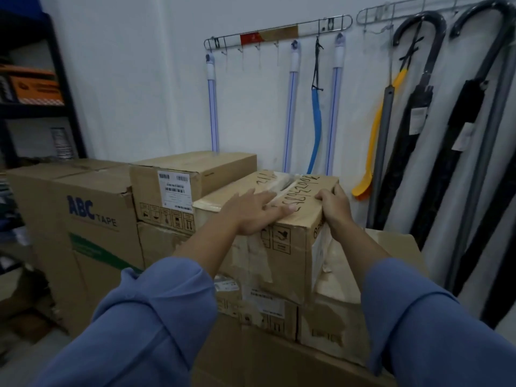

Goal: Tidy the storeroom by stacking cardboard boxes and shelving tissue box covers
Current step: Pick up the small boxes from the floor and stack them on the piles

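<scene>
Metal hook rail (279, 34) on white wall (139, 79), pale poles (290, 107) and black umbrellas (469, 101) below.

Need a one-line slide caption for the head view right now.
Storeroom: left hand flat on a hand-marked cardboard box, right hand gripping its right edge, near the ABC Tape carton.

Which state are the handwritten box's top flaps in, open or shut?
Shut. The handwritten box has flat flaps taped along the seam; the left hand lies on top.
</scene>
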